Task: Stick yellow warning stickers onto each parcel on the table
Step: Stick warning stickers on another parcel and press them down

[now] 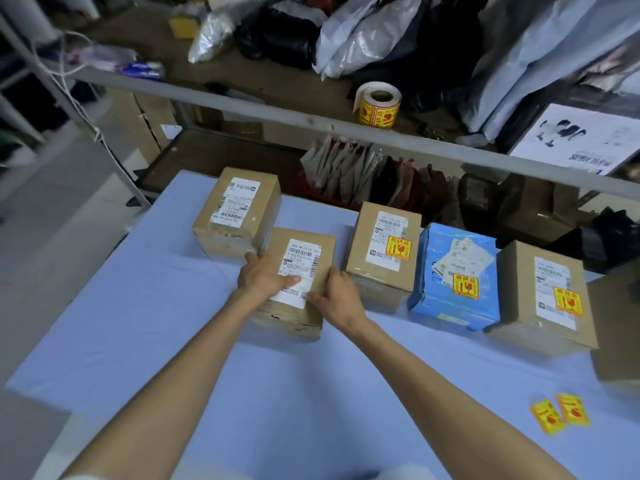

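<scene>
**Fig.** Sticker job, part-way along the row. Your L hand (266, 275) and R hand (337, 289) both hold the centre box (304, 258), which sits mid-table (138, 323). The L thumb lies across the white label w/ fingers wrapped round the left edge. The R fingers curl over the right edge. The centre box touches the far-left box (235, 213) at a corner, and neither shows a yellow sticker. The next three to the right, brown box (382, 254), blue parcel (457, 271) and right box (543, 299), each carry one.

Handling (est.): taped corrugated card, stiff, prob. light enough to slide on the cloth. The near face looks dented, so take it by the side walls. The blue parcel looks film-wrapped, likely slicker.

Loose stickers (559, 415) lie near-right, well apart from your hands. The sticker roll (377, 103) sits on the far shelf (294, 91).

Containers: all parcels are sealed, contents not visible. The red bin (308, 190) below the shelf holds upright packets.
</scene>
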### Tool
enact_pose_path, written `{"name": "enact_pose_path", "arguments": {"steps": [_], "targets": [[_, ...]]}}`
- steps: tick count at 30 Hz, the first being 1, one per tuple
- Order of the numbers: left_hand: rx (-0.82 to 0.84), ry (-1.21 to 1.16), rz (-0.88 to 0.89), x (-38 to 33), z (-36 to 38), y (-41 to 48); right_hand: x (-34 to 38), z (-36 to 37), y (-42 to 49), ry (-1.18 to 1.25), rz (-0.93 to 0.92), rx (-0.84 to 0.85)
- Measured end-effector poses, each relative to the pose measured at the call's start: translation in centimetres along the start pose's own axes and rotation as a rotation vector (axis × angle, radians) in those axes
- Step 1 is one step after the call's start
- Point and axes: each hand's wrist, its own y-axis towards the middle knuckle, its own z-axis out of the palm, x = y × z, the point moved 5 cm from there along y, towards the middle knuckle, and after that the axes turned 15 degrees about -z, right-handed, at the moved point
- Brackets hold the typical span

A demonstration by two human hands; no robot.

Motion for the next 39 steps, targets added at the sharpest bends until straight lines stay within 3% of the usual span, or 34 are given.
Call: {"name": "enact_pose_path", "arguments": {"steps": [8, 11, 14, 27, 30, 34, 39], "targets": [[0.255, -0.277, 0.038, 5.4, 4.3, -7.2, -1.1, 2.4, -8.7, 0.278, 0.033, -0.061], [0.399, -0.454, -0.038, 6.0, 5.7, -9.4, -2.7, 2.0, -11.1, 0.307, 0.035, -0.105], [0.514, -0.488, -0.078, 5.7, 7.5, -12.3, -5.1, 0.5, -13.7, 0.308, 0.101, -0.071], [0.659, -0.403, 0.137, -5.8, 18.4, -21.9, -16.8, -10.3, -25.3, 0.452, 0.287, -0.395], [0.543, -0.318, 0.213, -7.0, 18.8, -22.7, -17.9, -11.3, -26.2, 0.462, 0.276, -0.427], [0.611, -0.431, 0.214, -8.3, 18.7, -24.1, -18.4, -12.0, -25.8, 0.472, 0.247, -0.412], [0.544, -0.464, 0.194, -8.9, 18.9, -24.7, -19.5, -12.1, -26.2, 0.484, 0.293, -0.446]]}}
